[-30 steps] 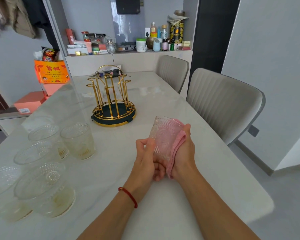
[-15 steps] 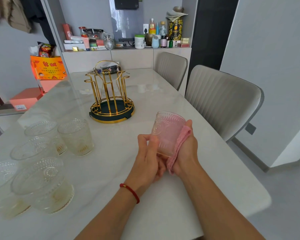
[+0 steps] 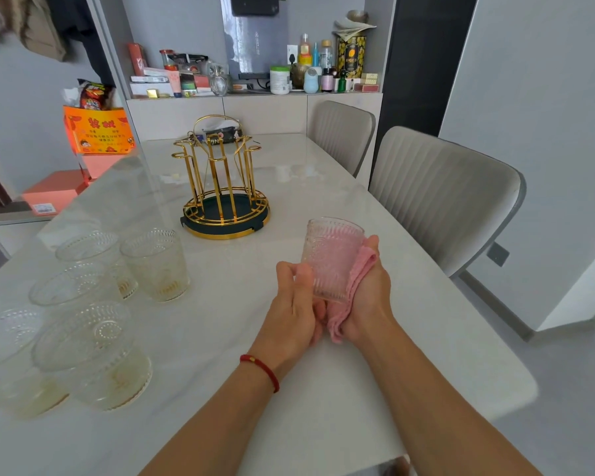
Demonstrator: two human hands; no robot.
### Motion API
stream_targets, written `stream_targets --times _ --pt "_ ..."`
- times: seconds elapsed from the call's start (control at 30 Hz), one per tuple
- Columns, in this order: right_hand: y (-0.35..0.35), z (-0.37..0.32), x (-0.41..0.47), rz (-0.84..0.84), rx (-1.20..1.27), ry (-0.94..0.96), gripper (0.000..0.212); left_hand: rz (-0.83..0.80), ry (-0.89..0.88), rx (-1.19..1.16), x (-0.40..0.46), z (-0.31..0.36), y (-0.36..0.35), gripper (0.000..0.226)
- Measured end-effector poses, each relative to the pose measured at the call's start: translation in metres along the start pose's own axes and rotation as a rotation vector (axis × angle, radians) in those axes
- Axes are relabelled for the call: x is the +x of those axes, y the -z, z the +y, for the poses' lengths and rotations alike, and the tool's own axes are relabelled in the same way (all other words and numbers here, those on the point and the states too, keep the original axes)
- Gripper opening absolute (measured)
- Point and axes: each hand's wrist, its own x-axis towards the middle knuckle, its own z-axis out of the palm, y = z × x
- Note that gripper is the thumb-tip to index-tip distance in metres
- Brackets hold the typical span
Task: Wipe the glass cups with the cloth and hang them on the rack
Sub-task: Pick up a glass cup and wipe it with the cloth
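— So, where is the glass cup (image 3: 332, 257) held?

— It is held above the table (image 3: 323, 389), near its right edge, mouth up and tilted a little. It is gripped at its left side by the left hand (image 3: 298, 305), whose fingers are curled against the ribbed wall.

— And the cloth (image 3: 352, 288)?

— The pink cloth is pressed against the cup's right side by the right hand (image 3: 366, 295), whose fingers are wrapped round cloth and cup together, with the thumb laid up along the glass.

— What is seen of the rest?

— The gold rack (image 3: 224, 187) is stood further back on the table, with nothing hung on it. Five more cups (image 3: 155, 264) are grouped at the left, well apart from the hands.
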Motion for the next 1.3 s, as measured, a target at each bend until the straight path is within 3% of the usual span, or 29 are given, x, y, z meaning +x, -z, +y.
stream_targets --times 0.07,0.17,0.3,0.43,0.57,0.67,0.77,0.9,1.0,1.1,1.3 --pt "-0.002 0.005 0.002 0.055 -0.033 0.096 0.065 0.106 -0.078 0.158 -0.001 -0.005 -0.004 0.046" --pt "-0.006 0.01 -0.004 0.099 -0.135 0.214 0.06 0.151 -0.132 0.165 -0.004 -0.002 -0.01 0.053" --pt "-0.003 0.007 -0.005 0.062 -0.04 0.119 0.062 0.124 -0.204 0.168 -0.003 0.0 -0.006 0.049" --pt "0.003 0.003 0.0 0.046 0.003 -0.097 0.083 -0.012 -0.098 -0.002 -0.005 -0.001 0.003 0.038" --pt "0.002 0.005 0.005 0.119 0.095 0.045 0.071 0.087 -0.083 0.165 -0.009 0.004 -0.004 0.046" --pt "0.002 0.005 0.001 0.147 0.098 0.145 0.063 0.103 -0.084 0.147 -0.009 0.002 -0.011 0.055" --pt "0.003 0.003 0.001 0.067 0.124 0.031 0.07 0.038 -0.063 0.065 -0.009 0.006 -0.008 0.05" --pt "0.006 0.002 0.002 0.0 0.132 -0.069 0.081 -0.063 0.151 -0.127 -0.003 0.011 0.003 0.032" --pt "0.001 0.004 0.001 0.04 0.189 -0.036 0.081 0.018 0.106 -0.017 -0.004 0.013 -0.005 0.044" --pt "-0.001 0.005 -0.001 0.099 0.217 0.057 0.066 0.078 0.028 0.121 -0.011 0.012 -0.015 0.064" --pt "0.006 -0.003 0.004 0.049 0.252 0.094 0.06 0.063 0.006 0.253 -0.008 0.012 -0.009 0.069"
